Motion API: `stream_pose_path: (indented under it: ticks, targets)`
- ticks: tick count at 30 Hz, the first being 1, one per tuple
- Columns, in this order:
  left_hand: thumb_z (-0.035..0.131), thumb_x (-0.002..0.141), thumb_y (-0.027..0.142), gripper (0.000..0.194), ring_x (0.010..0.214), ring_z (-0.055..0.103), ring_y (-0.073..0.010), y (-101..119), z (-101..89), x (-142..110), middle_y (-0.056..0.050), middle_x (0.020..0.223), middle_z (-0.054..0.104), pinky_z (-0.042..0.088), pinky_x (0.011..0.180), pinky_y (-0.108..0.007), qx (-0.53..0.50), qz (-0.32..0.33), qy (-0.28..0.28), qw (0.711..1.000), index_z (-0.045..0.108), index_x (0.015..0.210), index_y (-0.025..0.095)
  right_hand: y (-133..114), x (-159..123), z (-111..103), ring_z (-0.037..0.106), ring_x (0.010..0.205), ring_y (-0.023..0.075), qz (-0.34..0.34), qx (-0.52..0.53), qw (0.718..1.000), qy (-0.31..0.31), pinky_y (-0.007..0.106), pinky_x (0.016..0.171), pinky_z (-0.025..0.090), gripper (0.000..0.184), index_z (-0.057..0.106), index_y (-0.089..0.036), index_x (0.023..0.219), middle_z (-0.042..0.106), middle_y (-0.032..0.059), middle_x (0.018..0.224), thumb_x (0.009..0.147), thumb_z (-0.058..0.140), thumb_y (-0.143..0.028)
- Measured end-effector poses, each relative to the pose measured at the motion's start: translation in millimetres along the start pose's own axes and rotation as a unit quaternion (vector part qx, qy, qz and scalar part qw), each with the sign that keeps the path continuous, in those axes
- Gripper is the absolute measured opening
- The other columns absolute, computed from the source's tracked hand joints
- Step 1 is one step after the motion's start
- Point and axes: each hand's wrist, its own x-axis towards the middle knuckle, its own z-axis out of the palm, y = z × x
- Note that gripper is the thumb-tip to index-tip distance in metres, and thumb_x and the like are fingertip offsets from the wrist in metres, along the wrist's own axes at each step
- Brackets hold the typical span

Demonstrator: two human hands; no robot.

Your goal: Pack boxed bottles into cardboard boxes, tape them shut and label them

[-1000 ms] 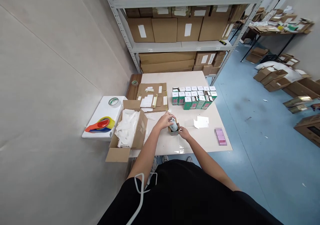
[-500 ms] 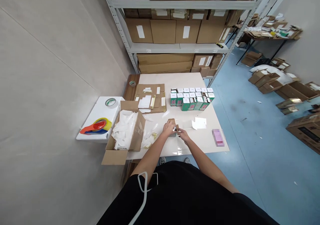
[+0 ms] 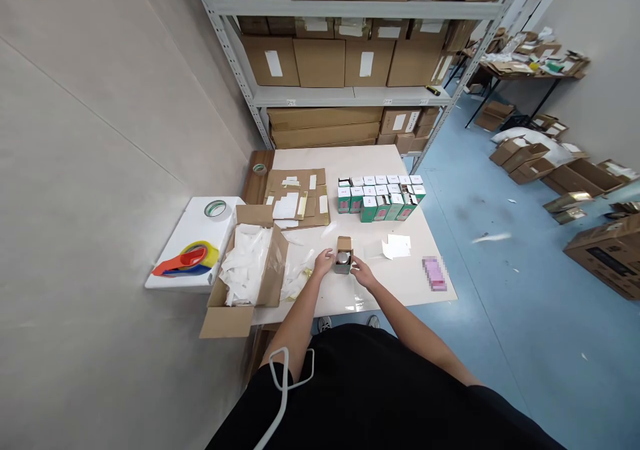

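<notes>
A small brown carton [image 3: 343,261] stands upright near the front edge of the white table [image 3: 350,163], its top flap open, with a round grey-topped item inside. My left hand [image 3: 325,263] grips its left side, fingers curled. My right hand [image 3: 361,273] holds its right side, fingers bent against it. Behind stands a block of several green and white boxes [image 3: 379,197].
An open cardboard box of white plastic bags [image 3: 246,263] sits at the table's left. Flat cardboard sheets [image 3: 297,197], white cards [image 3: 397,246], a pink object [image 3: 433,273], tape rolls [image 3: 216,208] and a tape dispenser [image 3: 186,261] lie around. Shelving [image 3: 340,93] with cartons stands behind.
The white and grey item that my left hand held above the carton has gone down inside it. Both hands have shifted to the carton's sides.
</notes>
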Motion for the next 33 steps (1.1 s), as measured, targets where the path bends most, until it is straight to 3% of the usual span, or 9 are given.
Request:
stream_pose_path:
  ticks: [5,11,15,19,25,28,33]
  targets:
    - [0.072,0.084,0.025,0.051,0.107,0.072,-0.0226,1,13.6,-4,-0.008,0.114,0.076,0.053,0.098,-0.034,0.0,0.006,-0.037,0.999,0.064,0.134,0.02,8,-1,6,0.059,0.134,0.0288,-0.014,-0.08,0.996,-0.026,0.047,0.113,0.048,0.079,0.049,-0.031,0.154,0.056,0.0023,0.154,0.078,0.058,-0.017]
    - [0.07,0.08,0.017,0.061,0.121,0.066,-0.0233,8,14.9,-6,-0.012,0.138,0.065,0.053,0.1,-0.035,-0.018,0.061,-0.052,0.997,0.057,0.14,0.023,14,-2,5,0.049,0.144,0.032,-0.081,-0.201,0.973,-0.076,0.05,0.122,0.037,0.085,0.049,-0.025,0.155,0.049,0.0082,0.16,0.072,0.061,-0.009]
    - [0.069,0.073,0.009,0.065,0.109,0.068,-0.0201,13,7.7,-10,-0.01,0.142,0.06,0.056,0.095,-0.035,-0.029,0.083,-0.042,0.995,0.056,0.135,0.025,15,-1,2,0.062,0.127,0.0272,-0.065,-0.151,0.986,-0.003,0.046,0.11,0.05,0.078,0.042,-0.026,0.157,0.053,0.011,0.154,0.082,0.059,-0.017]
    - [0.065,0.067,0.005,0.05,0.121,0.063,-0.0227,11,-1.9,-17,-0.008,0.14,0.059,0.053,0.101,-0.038,-0.026,0.143,-0.05,0.988,0.065,0.114,0.024,18,-2,-3,0.066,0.11,0.0228,-0.069,-0.115,0.989,0.065,0.041,0.096,0.057,0.069,0.041,-0.027,0.154,0.057,0.0105,0.144,0.087,0.058,-0.029]
    - [0.072,0.068,0.01,0.041,0.147,0.044,-0.0269,8,-6.7,-23,-0.009,0.15,0.052,0.044,0.114,-0.039,0.039,0.178,-0.09,0.979,0.067,0.108,0.022,23,-5,-2,0.064,0.111,0.023,-0.089,-0.128,0.987,0.035,0.041,0.094,0.057,0.056,0.053,-0.027,0.143,0.055,0.0091,0.146,0.087,0.056,-0.024]
    - [0.068,0.074,0.01,0.035,0.144,0.048,-0.0241,9,-4.7,-25,-0.009,0.146,0.056,0.04,0.118,-0.038,0.052,0.183,-0.078,0.979,0.068,0.107,0.022,26,-6,1,0.062,0.115,0.0232,-0.092,-0.135,0.986,0.013,0.041,0.098,0.055,0.06,0.054,-0.028,0.143,0.054,0.0086,0.147,0.084,0.056,-0.019]
    - [0.063,0.08,0.012,0.037,0.132,0.059,-0.0217,10,-1.2,-29,-0.007,0.135,0.065,0.045,0.114,-0.038,0.037,0.179,-0.071,0.981,0.069,0.115,0.024,29,-9,2,0.059,0.126,0.0248,-0.095,-0.135,0.986,-0.003,0.043,0.104,0.053,0.062,0.054,-0.029,0.144,0.054,0.0077,0.149,0.083,0.055,-0.017]
